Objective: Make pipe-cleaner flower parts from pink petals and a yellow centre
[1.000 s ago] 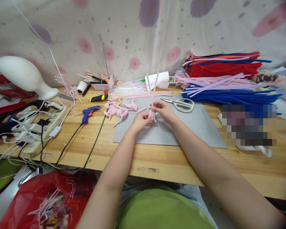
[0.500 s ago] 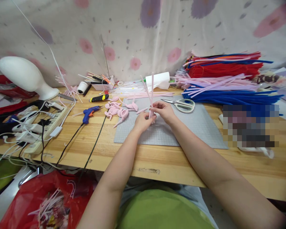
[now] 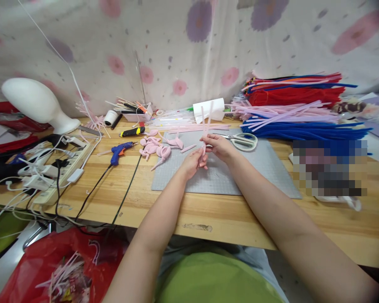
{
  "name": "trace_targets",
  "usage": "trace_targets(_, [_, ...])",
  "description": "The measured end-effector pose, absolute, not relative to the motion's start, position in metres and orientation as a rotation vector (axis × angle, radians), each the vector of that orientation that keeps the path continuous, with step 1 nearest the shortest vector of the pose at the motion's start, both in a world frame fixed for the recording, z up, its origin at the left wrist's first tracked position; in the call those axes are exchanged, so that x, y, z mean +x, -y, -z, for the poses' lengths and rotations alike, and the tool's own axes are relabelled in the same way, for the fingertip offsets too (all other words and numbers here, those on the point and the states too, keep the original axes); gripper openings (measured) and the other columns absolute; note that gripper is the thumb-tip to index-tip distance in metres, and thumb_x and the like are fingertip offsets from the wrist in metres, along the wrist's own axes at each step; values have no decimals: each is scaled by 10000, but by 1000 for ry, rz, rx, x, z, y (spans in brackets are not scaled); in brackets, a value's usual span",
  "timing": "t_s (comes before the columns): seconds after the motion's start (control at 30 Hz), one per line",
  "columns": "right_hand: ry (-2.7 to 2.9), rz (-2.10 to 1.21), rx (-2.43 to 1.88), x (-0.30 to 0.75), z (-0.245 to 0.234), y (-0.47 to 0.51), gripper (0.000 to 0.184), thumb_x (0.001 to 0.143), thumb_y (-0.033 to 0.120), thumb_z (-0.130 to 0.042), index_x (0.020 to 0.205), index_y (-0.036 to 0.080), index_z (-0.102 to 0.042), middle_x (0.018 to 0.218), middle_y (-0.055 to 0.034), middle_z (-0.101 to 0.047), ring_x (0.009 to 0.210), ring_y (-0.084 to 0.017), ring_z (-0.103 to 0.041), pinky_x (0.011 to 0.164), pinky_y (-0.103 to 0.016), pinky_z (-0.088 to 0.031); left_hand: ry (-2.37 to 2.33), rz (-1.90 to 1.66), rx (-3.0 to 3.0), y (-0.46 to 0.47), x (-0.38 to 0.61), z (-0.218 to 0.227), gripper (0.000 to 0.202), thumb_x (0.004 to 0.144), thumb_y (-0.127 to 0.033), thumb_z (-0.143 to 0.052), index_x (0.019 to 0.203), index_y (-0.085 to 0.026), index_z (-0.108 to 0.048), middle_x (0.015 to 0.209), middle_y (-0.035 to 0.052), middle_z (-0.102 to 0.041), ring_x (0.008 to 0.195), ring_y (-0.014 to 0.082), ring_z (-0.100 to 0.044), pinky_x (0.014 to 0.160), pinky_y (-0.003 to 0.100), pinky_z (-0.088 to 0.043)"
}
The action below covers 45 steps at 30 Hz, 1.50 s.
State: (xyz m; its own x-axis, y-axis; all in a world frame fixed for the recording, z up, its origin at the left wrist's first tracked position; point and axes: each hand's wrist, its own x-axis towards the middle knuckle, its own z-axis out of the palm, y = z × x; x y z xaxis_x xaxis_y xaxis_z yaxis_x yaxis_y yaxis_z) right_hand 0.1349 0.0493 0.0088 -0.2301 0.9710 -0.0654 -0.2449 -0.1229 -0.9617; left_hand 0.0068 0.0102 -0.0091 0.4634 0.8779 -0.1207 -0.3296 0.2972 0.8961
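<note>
Pink pipe cleaners [image 3: 207, 120] stand up between my two hands over the grey cutting mat [image 3: 255, 176]. My left hand [image 3: 194, 162] is closed on their lower part, and my right hand [image 3: 217, 145] pinches them just above. The fingers hide where the strands meet. A short pink piece [image 3: 188, 148] lies on the mat left of my hands. Beyond it is a cluster of curled pink pipe-cleaner shapes [image 3: 151, 147]. Scissors [image 3: 243, 141] with pale handles rest on the mat behind my right hand.
A blue glue gun [image 3: 117, 153] and a yellow-black cutter [image 3: 132, 131] lie left. Power strips [image 3: 63, 168] with tangled cords fill the left side, near a white foam head [image 3: 34, 101]. Bundled blue pipe cleaners [image 3: 303, 127] lie back right. A red bag [image 3: 25, 269] hangs below the table edge.
The upright pink strands have shifted slightly right and now lean to the right. My left hand has turned, its fingers wrapped differently around the lower part.
</note>
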Motion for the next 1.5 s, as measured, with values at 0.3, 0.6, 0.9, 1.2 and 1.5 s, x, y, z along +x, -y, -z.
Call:
trace_targets(0.3, [966,-1275,-1069,118,-13,-62,220,505,318,-685,545,182,-516,683,-16,-604,649,-108,-515,607,-245,-391,-931,-1156,830,-7,20,-2,259,774,-413,-512,722,-160,-491,488,-84,-343,368,20,-257,479,204,-425])
trace_targets(0.6, [858,-1258,-1086,102,-9,-72,176,549,213,-648,505,174,-482,600,4,-565,625,-103,-510,576,-237,-371,-992,-1219,799,-6,22,-2,249,787,-370,-506,687,-142,-503,443,-81,-398,338,17,-330,531,228,-467])
trace_targets(0.9, [1398,-1497,-1123,125,-35,-67,208,499,291,-726,549,145,-586,560,0,-569,546,-85,-473,522,-236,-350,-965,-1162,892,-18,3,5,264,642,-364,-659,760,-132,-612,781,59,-672,661,133,-629,632,254,-470])
trace_targets(1.2, [1318,-1519,-1124,117,-28,-51,259,583,333,-711,730,166,-579,561,29,-542,498,-71,-478,464,-205,-359,-1010,-1279,872,-17,2,6,232,562,-298,-707,679,-130,-596,690,22,-656,658,131,-620,639,253,-462])
trace_targets(1.5, [1611,-1372,-1276,125,-8,-37,260,591,285,-707,796,179,-586,487,48,-530,426,-72,-434,425,-205,-294,-1097,-1358,832,-25,-6,6,204,574,-286,-692,629,-122,-584,592,-10,-607,527,82,-544,610,256,-462])
